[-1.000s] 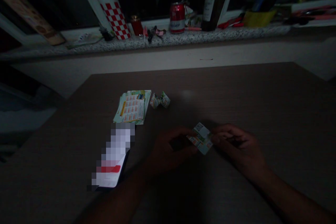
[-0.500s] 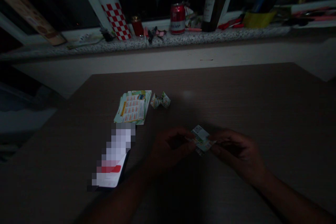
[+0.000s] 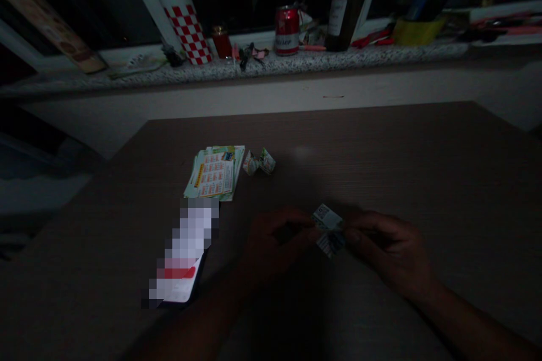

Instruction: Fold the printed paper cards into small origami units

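Note:
Between my two hands is a small folded piece of printed paper (image 3: pixel 328 219), pale green and white with a square code on its upper face. My left hand (image 3: pixel 279 240) pinches its left side, and my right hand (image 3: pixel 383 245) pinches the right side. A lower flap with dark stripes hangs beneath the upper face. Farther off on the table lies a folded paper shape (image 3: pixel 259 162) with two pointed halves, like a bow. Left of it is a stack of printed paper slips (image 3: pixel 214 175), the top one covered in red numbers.
A phone (image 3: pixel 180 282) with a lit, partly blurred screen lies on the brown table (image 3: pixel 381 152), beside my left forearm. On the granite windowsill (image 3: pixel 305 65) behind stand a checkered bottle (image 3: pixel 190 34), a red can (image 3: pixel 287 31), a dark bottle (image 3: pixel 342 14) and a small red jar (image 3: pixel 221 42).
The paper in my hands has opened or tilted so that its striped lower flap shows more. Its upper face looks shallower. My hands have barely moved, and the things on the table stay put.

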Demonstrator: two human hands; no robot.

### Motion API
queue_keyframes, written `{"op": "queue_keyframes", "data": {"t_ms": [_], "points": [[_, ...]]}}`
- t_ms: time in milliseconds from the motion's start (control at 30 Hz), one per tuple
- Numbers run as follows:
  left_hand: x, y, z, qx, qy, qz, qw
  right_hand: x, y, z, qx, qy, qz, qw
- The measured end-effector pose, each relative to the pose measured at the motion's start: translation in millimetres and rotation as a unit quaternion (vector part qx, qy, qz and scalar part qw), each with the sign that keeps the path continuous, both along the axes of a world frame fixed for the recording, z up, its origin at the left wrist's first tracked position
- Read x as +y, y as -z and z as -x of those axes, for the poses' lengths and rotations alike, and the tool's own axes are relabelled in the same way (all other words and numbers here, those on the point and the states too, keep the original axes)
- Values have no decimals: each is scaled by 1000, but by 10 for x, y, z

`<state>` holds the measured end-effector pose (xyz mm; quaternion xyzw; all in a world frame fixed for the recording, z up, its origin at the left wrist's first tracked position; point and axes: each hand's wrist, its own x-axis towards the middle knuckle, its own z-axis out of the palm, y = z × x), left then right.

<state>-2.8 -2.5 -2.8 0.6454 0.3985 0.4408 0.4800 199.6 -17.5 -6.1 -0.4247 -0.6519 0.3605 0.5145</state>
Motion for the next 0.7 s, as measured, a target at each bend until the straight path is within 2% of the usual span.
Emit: {"op": "queue_keyframes", "data": {"t_ms": [133, 333, 467, 700], "points": [[-11, -20, -4, 13, -39, -21, 999, -9, 9, 5, 15, 7, 6, 1000], [-53, -75, -15, 26, -36, -42, 998, -10, 6, 38, 72, -9, 23, 997], [-85, -62, -47, 34, -53, -52, 997, -31, -17, 76, 88, 0, 51, 995], [-127, -27, -130, 8, -75, -8, 997, -77, -21, 160, 127, 35, 87, 987]]}}
